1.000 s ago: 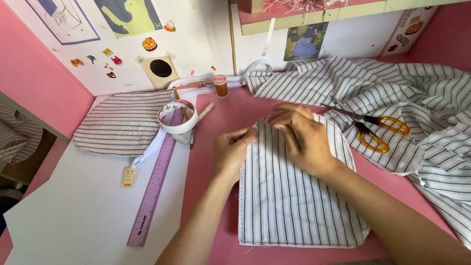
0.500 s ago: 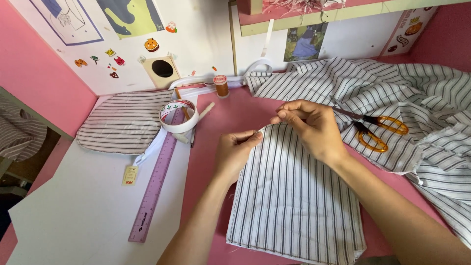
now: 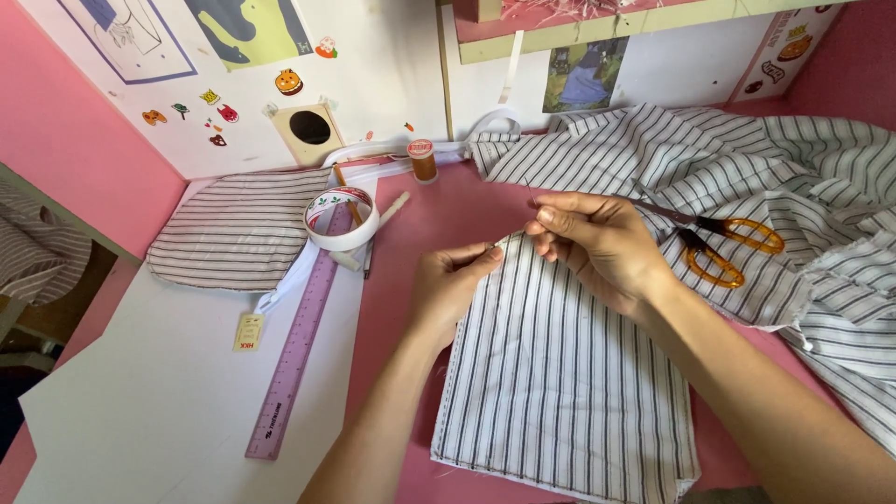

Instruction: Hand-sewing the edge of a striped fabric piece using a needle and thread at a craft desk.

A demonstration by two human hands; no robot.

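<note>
A rectangular piece of white cloth with dark stripes [image 3: 560, 373] lies on the pink table in front of me. My left hand [image 3: 446, 285] pinches its top left edge. Just above the cloth's top edge, my right hand [image 3: 597, 245] pinches a thin needle [image 3: 529, 191] whose tip points up and to the left. No thread can be made out.
Orange-handled scissors [image 3: 719, 245] lie on a heap of striped fabric [image 3: 747, 177] at the right. A tape roll [image 3: 342, 217], a purple ruler [image 3: 297, 350], an orange thread spool [image 3: 423, 161] and another striped piece [image 3: 238, 229] sit to the left on white paper [image 3: 159, 401].
My right hand has lifted off the cloth's top edge and pulled up and to the right with the needle. The cloth has slid nearer to me.
</note>
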